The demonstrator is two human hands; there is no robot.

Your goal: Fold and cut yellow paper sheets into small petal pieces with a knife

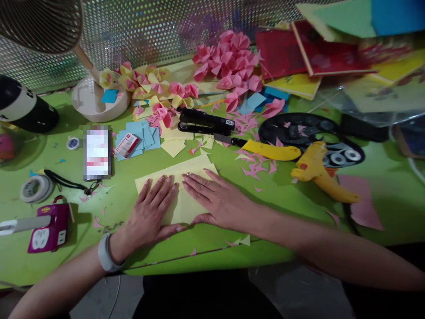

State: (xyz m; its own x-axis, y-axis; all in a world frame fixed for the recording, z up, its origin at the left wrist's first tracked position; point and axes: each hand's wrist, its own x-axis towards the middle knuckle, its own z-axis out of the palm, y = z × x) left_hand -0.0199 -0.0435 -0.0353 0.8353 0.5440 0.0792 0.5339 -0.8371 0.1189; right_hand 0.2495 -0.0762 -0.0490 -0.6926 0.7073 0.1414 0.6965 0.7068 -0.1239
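Note:
A folded sheet of pale yellow paper (186, 204) lies near the front edge of the green table. My left hand (151, 212) rests flat on its left part, fingers stretched out, with a grey band on the wrist. Across its right part my right hand (215, 197) lies flat too, fingers extended. Both hands press on the paper without gripping it, and they cover much of it. Just behind the sheet is a small yellow paper square (173, 147). A yellow-handled knife (272, 150) and a black stapler (206, 122) lie farther back.
A yellow glue gun (318, 173) lies right, beside a black tray (299, 128). Folded pink paper flowers (229, 62) pile at the back. A phone (97, 153), tape roll (36, 188) and purple power socket (49, 228) are left; a fan (101, 104) stands behind. Paper scraps are scattered about.

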